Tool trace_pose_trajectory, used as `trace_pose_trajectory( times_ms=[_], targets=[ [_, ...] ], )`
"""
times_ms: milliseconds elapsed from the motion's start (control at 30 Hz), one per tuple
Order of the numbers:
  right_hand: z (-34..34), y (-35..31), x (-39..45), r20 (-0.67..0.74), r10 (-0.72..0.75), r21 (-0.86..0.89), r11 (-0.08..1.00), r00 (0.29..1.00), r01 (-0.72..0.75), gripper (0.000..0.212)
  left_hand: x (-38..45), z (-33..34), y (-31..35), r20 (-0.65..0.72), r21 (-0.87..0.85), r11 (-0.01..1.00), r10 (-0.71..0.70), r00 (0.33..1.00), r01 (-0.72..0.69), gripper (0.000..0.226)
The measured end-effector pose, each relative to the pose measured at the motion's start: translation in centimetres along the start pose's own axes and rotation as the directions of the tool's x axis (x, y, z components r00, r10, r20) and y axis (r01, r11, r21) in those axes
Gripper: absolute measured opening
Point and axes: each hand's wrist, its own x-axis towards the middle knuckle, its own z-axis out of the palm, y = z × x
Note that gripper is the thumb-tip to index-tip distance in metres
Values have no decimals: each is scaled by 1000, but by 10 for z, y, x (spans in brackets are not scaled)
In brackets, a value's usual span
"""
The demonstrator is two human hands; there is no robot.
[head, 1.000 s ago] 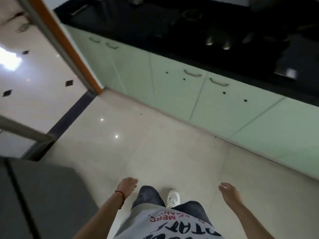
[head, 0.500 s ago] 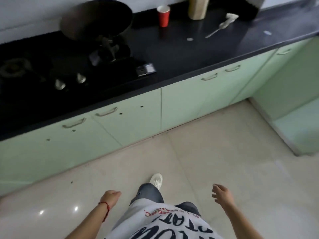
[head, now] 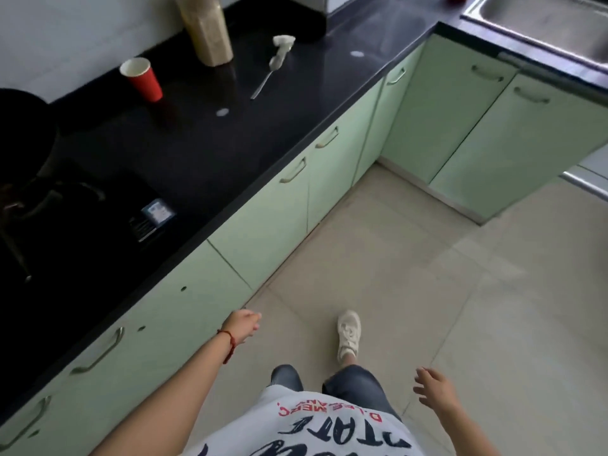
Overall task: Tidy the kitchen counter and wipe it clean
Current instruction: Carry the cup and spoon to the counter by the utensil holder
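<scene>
Glossy black stone kitchen counter [head: 204, 139], running along the left above pale green cabinet doors [head: 263, 232], turning a corner toward a steel sink [head: 556, 21] at top right. Scattered on it, well apart from both hands: a red paper cup with white inside [head: 142, 79], a tall beige ribbed container [head: 206, 31], a metal-handled utensil with a pale lumpy head [head: 274, 65], its long axis slanting from back right to front left. Two small pale spots [head: 222, 112] on the dark surface, likely needing the wipe. Left hand [head: 242, 325] low beside the cabinets, fingers loosely curled, holding nothing; nearer the counter. Right hand [head: 434, 388] lower and farther out over the beige tiled floor [head: 427, 258], fingers relaxed and spread, also without a load. Clutter lying ahead and up-left of both hands. Print on the white shirt [head: 329, 429]: upside down, partly readable, something like "D.LEE MERC" in red and large dark letters. Small label on the hob [head: 154, 215] unreadable.
</scene>
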Motion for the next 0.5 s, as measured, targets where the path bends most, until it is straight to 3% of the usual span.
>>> trace_pose_trajectory(
  times_ms=[167, 500],
  targets=[
    [-25, -54, 43, -19, 44, 164, 986, 999, -41, 24, 40, 27, 76, 12, -14, 999, 30, 999, -30, 16],
    [-77, -233, 120, 25, -122, 145, 982, 992, 117, 24, 81, 77, 148, -62, -58, 995, -85, 994, 82, 19]
  ],
)
